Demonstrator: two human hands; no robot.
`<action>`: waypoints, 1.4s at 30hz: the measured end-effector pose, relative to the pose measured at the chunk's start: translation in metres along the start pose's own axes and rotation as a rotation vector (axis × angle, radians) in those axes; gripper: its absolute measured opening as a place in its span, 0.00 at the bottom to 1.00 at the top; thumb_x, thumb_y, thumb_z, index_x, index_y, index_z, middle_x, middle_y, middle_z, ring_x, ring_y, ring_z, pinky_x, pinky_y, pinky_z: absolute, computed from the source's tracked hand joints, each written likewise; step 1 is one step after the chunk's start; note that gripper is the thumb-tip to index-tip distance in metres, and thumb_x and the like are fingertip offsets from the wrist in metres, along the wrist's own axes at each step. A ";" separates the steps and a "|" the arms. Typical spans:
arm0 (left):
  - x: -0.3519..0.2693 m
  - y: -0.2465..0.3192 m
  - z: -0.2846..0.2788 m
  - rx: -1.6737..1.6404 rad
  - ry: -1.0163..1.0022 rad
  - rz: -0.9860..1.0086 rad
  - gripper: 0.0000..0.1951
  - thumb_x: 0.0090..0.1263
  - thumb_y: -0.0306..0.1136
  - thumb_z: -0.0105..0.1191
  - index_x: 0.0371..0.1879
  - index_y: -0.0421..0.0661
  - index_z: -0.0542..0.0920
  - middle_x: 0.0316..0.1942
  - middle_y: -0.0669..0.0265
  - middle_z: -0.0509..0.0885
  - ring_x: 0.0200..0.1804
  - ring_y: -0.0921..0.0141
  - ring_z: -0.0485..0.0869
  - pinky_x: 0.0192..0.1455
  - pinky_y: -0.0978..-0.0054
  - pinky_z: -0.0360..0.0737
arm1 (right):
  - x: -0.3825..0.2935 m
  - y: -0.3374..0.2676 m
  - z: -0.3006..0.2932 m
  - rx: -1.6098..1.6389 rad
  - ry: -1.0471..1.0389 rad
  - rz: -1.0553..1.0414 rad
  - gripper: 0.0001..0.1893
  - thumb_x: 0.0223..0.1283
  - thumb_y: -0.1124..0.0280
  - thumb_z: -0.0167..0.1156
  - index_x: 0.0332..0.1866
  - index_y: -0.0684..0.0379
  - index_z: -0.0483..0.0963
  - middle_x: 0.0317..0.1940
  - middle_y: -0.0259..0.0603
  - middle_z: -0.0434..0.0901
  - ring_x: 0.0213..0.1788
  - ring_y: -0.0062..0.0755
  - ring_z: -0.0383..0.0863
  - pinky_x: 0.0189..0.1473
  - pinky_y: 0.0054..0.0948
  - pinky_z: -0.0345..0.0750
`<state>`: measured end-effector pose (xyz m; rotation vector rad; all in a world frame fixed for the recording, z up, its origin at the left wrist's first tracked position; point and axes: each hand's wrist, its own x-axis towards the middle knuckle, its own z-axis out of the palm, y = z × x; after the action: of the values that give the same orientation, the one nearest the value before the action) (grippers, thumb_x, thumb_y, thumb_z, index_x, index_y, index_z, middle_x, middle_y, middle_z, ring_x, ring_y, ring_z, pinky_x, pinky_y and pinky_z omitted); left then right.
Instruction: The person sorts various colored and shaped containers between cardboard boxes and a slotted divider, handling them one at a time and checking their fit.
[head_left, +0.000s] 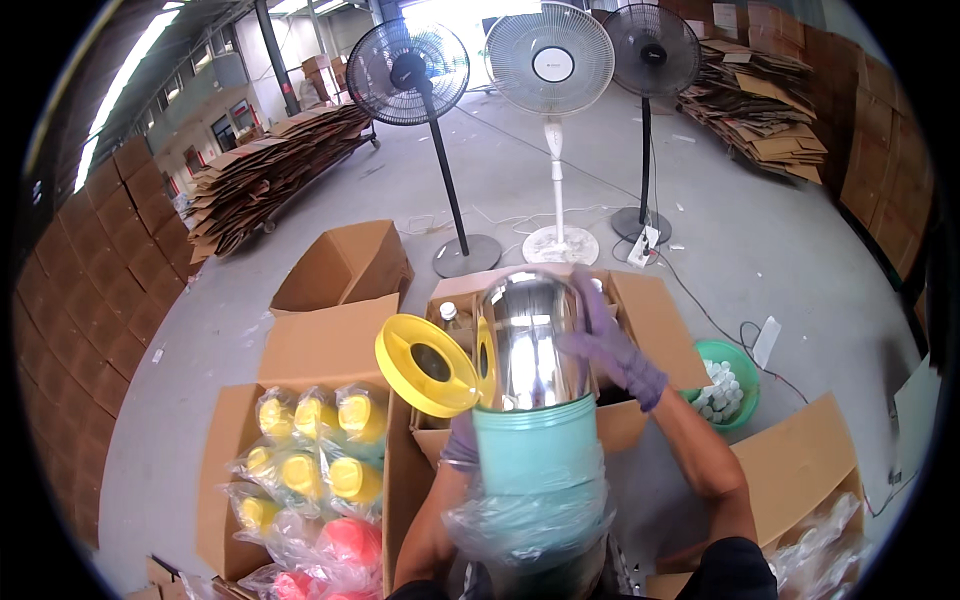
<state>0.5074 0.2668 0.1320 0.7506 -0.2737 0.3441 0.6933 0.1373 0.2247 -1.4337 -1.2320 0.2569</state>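
A teal plastic flask shell (536, 450) stands before me, its lower part in crumpled clear plastic film (532, 517). Out of its threaded top rises a mirror-bright flask liner (529, 337), rounded end up. My right hand (611, 349), in a purple glove, grips the liner's right side, blurred. My left hand (460, 442), also gloved, is mostly hidden behind the shell. Just above it a yellow plastic cap (427, 366) with a dark central disc is held up, tilted towards me. A yellow shape on the liner looks like its reflection.
A carton (217, 480) at left holds several bagged yellow- and pink-topped flasks. Behind the shell stands an open carton (660, 322) containing a white-capped bottle (448, 311). A green basin (746, 375) holds small white pieces. Three standing fans and a power strip (641, 247) are beyond.
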 end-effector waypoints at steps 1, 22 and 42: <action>-0.014 0.000 0.012 0.199 0.160 0.036 0.21 0.83 0.41 0.39 0.68 0.43 0.68 0.58 0.60 0.78 0.57 0.67 0.79 0.59 0.69 0.81 | -0.011 0.000 0.008 0.151 -0.094 0.097 0.51 0.55 0.57 0.72 0.78 0.61 0.48 0.76 0.49 0.51 0.80 0.41 0.45 0.74 0.40 0.63; -0.046 0.085 0.013 1.391 0.403 0.308 0.24 0.51 0.30 0.70 0.51 0.41 0.84 0.40 0.56 0.85 0.44 0.58 0.84 0.42 0.68 0.81 | -0.059 0.047 0.074 0.464 0.019 0.108 0.21 0.76 0.58 0.47 0.65 0.60 0.70 0.61 0.44 0.74 0.61 0.30 0.74 0.65 0.31 0.71; -0.014 0.003 -0.039 -0.102 0.351 -0.232 0.32 0.83 0.54 0.30 0.50 0.34 0.81 0.46 0.55 0.86 0.50 0.63 0.84 0.63 0.67 0.78 | -0.053 -0.072 0.055 -0.279 0.017 -0.139 0.09 0.67 0.66 0.58 0.43 0.59 0.80 0.34 0.45 0.82 0.38 0.44 0.81 0.43 0.38 0.76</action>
<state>0.4977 0.2932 0.1017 0.6013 0.1258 0.2344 0.5927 0.1127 0.2418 -1.5734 -1.3869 -0.0243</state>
